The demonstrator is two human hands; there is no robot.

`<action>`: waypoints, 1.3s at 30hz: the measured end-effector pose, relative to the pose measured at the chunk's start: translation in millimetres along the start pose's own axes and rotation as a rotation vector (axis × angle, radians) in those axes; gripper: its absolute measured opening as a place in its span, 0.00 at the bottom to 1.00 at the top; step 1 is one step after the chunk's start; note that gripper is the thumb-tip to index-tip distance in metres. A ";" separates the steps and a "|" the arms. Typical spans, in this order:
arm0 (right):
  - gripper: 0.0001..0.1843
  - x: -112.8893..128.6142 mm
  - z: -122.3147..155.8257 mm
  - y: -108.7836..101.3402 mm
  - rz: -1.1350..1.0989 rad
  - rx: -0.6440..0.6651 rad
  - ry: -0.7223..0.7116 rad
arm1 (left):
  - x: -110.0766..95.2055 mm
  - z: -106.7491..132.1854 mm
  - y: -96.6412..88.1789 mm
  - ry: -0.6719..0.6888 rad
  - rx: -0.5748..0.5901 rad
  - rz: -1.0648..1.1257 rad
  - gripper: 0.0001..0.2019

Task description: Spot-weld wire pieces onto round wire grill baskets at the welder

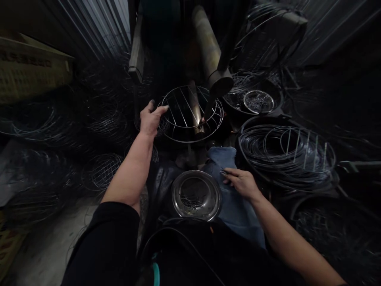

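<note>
My left hand grips the left rim of a round wire rack, its thumb lying over the wire. The rack has two rings and parallel cross wires, and it sits around the lower metal bar of a machine. A copper-coloured tip meets its wires at the right side. Above my lap, my right hand is closed in a pinch on a small thin metal piece, too small to make out fully. Between my arms rests a steel bowl with short bent wire pieces in it.
A thick cylindrical machine arm hangs above the rack. To the right stand a tub of coiled wire and a pan holding a small dish of metal bits. Wire racks are piled at left, near a yellow crate.
</note>
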State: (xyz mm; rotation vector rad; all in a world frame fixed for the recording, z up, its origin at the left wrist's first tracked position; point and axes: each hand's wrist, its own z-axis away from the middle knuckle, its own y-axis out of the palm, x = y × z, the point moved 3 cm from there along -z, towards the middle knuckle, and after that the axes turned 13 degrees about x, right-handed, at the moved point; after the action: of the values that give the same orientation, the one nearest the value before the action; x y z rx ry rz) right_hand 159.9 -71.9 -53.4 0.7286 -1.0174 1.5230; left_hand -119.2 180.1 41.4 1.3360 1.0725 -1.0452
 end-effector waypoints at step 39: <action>0.09 140.4 -51.7 34.5 -0.065 0.065 -0.394 | -5.2 74.7 18.2 -0.147 -0.120 0.229 0.25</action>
State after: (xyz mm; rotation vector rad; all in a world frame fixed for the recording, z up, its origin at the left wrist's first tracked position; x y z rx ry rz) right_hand 102.2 36.3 39.0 1.1269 -1.2240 1.3901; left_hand -103.2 105.0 47.5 1.2331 0.8373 -0.8804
